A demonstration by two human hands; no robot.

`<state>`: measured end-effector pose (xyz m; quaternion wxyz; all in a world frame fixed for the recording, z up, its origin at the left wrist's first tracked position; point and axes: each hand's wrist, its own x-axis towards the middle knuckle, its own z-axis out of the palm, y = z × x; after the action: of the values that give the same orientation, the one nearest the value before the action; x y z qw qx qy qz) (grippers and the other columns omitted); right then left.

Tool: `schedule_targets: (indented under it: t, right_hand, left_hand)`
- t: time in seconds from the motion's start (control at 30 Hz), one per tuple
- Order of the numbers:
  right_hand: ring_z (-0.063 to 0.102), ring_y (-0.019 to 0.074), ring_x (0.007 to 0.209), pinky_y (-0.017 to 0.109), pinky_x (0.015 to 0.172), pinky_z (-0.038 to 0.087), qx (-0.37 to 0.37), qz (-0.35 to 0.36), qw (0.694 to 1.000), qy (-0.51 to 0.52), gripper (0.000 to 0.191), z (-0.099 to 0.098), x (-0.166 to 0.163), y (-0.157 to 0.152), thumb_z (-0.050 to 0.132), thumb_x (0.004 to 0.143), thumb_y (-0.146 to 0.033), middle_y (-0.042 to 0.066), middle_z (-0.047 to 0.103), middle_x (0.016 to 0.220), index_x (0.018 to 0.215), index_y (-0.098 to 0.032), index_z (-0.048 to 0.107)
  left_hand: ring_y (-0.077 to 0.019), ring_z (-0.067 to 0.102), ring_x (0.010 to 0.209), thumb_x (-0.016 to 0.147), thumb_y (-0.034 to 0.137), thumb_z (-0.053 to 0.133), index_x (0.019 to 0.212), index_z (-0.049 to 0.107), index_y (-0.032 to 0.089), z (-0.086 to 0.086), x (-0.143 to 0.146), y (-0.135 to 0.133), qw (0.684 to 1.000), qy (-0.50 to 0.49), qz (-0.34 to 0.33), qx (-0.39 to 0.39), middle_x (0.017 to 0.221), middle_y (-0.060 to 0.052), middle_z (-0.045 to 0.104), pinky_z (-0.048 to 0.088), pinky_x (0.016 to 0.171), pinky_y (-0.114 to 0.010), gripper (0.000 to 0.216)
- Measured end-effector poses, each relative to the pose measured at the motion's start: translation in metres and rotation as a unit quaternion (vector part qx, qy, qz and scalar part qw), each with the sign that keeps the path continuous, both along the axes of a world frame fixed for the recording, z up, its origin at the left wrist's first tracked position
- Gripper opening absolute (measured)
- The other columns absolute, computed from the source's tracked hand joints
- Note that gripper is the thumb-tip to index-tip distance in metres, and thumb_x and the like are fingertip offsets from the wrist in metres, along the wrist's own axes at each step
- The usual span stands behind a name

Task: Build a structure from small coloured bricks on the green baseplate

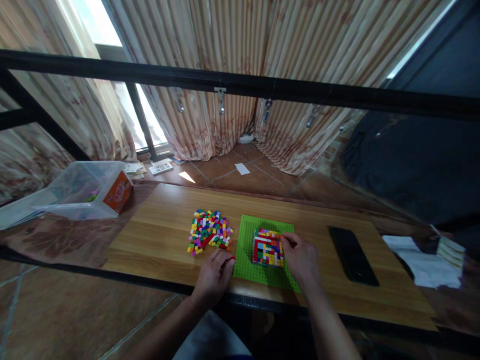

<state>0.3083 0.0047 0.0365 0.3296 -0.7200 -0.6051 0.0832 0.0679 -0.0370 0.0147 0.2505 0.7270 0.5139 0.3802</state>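
Observation:
A green studded baseplate [245,232] lies on the wooden table, bearing a squarish build of multicoloured toy bricks [267,250]. My right hand [302,257] is at the build's right edge, thumb and fingertips pinched together at its upper right corner. Whatever sits between those fingertips is too small to make out. My left hand [214,277] rests by the baseplate's left edge, closed, with a small red toy brick [233,258] showing at its fingertips. Just beyond it spreads a loose pile of coloured toy bricks [210,230].
A black phone-like slab [352,255] lies on the table [157,235] at right, with white papers [423,260] beyond. At left stands a clear plastic bin [88,190] with an orange label. A black metal rail [240,82] crosses before the curtains [225,40].

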Motion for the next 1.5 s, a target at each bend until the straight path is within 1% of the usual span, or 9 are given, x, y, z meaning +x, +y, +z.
schedule_targets:
  t: [0.2,0.3,0.57,0.8,1.03,1.17,1.27,1.4,1.5]
  right_hand:
    - [0.066,0.0235,0.069,0.035,0.065,0.047,-0.018,-0.010,0.999,-0.033,0.027,0.003,0.003,0.005,0.048,0.080,-0.036,0.008,0.072,0.075,0.081,-0.022,0.072]
    - [0.066,0.0237,0.068,0.036,0.065,0.047,-0.012,-0.001,1.000,-0.028,0.027,0.005,0.004,0.008,0.050,0.078,-0.037,0.007,0.072,0.075,0.086,-0.022,0.071]
    - [0.069,0.0237,0.077,0.039,0.074,0.051,-0.027,0.009,0.993,0.115,0.034,-0.002,0.009,0.004,0.054,0.076,-0.038,0.009,0.074,0.085,0.099,-0.018,0.069]
    - [0.068,0.0240,0.069,0.037,0.066,0.051,-0.021,-0.026,0.974,0.224,0.047,-0.012,0.015,0.003,0.051,0.080,-0.050,0.013,0.073,0.085,0.105,-0.013,0.067]
    - [0.067,0.0251,0.082,0.039,0.077,0.050,-0.016,-0.026,0.967,0.253,0.044,-0.018,0.008,0.014,0.057,0.076,-0.053,0.012,0.074,0.091,0.091,-0.016,0.073]
    - [0.066,0.0246,0.077,0.037,0.073,0.050,-0.024,-0.045,0.954,0.297,0.045,-0.019,0.005,0.014,0.061,0.072,-0.056,0.010,0.074,0.085,0.087,-0.015,0.073]
    - [0.066,0.0242,0.075,0.035,0.070,0.050,-0.024,-0.037,0.959,0.278,0.045,-0.017,0.004,0.012,0.059,0.074,-0.056,0.009,0.073,0.082,0.085,-0.015,0.073]
    - [0.065,0.0239,0.078,0.035,0.073,0.049,0.005,-0.015,0.984,0.179,0.045,-0.014,0.001,0.010,0.052,0.080,-0.056,0.010,0.073,0.085,0.083,-0.016,0.073]
    - [0.065,0.0237,0.079,0.036,0.076,0.049,0.024,-0.005,0.989,0.144,0.046,-0.017,0.000,0.010,0.047,0.083,-0.055,0.012,0.073,0.088,0.085,-0.016,0.072]
  left_hand:
    - [-0.0175,0.060,0.079,0.093,0.027,0.045,0.084,0.058,0.020,-0.001,0.001,0.000,1.000,0.006,-0.005,0.007,0.082,-0.004,0.062,0.048,0.072,-0.029,0.017]
    - [-0.0172,0.060,0.079,0.093,0.027,0.046,0.084,0.058,0.020,-0.002,0.001,0.000,1.000,0.005,-0.006,0.003,0.082,-0.004,0.062,0.048,0.073,-0.029,0.017]
    - [-0.0167,0.059,0.081,0.093,0.025,0.046,0.086,0.058,0.019,-0.004,0.001,-0.001,1.000,0.006,-0.013,-0.002,0.084,-0.005,0.061,0.047,0.074,-0.029,0.016]
    - [-0.0161,0.058,0.081,0.094,0.023,0.046,0.088,0.058,0.018,-0.008,0.001,-0.001,1.000,0.003,-0.019,0.004,0.084,-0.005,0.060,0.046,0.074,-0.028,0.014]
    - [-0.0162,0.058,0.081,0.093,0.023,0.047,0.087,0.058,0.018,-0.004,0.002,-0.001,1.000,0.002,-0.013,0.008,0.083,-0.004,0.061,0.046,0.074,-0.028,0.014]
    - [-0.0169,0.059,0.082,0.093,0.024,0.046,0.087,0.058,0.018,-0.005,0.002,-0.001,1.000,0.004,-0.013,0.001,0.085,-0.005,0.061,0.046,0.075,-0.029,0.015]
    - [-0.0168,0.058,0.083,0.094,0.025,0.046,0.088,0.058,0.018,-0.006,0.001,-0.001,1.000,0.003,-0.013,-0.005,0.086,-0.005,0.061,0.046,0.076,-0.029,0.015]
    - [-0.0165,0.058,0.082,0.093,0.025,0.047,0.086,0.058,0.018,-0.007,0.002,-0.001,1.000,0.001,-0.012,-0.013,0.086,-0.005,0.061,0.045,0.076,-0.029,0.015]
    - [-0.0169,0.058,0.082,0.093,0.025,0.046,0.087,0.058,0.018,-0.007,0.002,-0.001,1.000,0.000,-0.008,-0.014,0.086,-0.005,0.061,0.045,0.076,-0.029,0.015]
